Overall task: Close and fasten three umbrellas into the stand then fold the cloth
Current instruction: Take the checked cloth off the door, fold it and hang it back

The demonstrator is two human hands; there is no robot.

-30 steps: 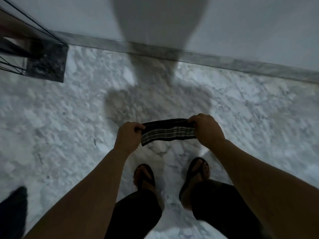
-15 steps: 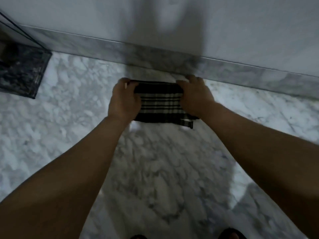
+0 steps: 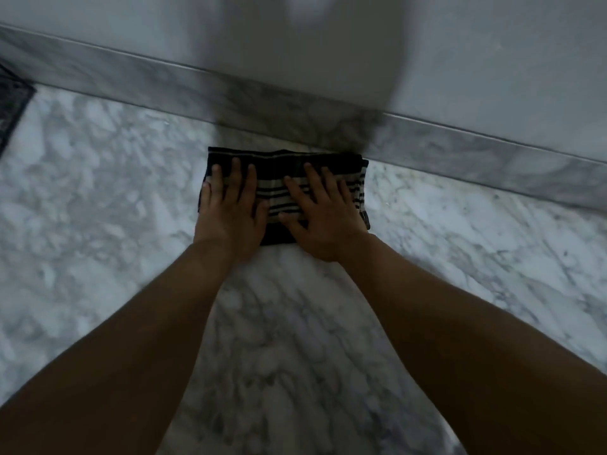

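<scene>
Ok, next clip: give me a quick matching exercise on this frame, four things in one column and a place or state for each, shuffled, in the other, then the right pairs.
Things:
1. left hand
2. right hand
3. striped cloth
4. marble skirting

Places or states:
A. runs along the foot of the wall, just beyond the cloth
B. palm down on the cloth's left part, fingers spread
C. folded into a rectangle, lying flat on the marble floor
D. palm down on the cloth's right part, fingers spread

Pairs: 1-B, 2-D, 3-C, 4-A
</scene>
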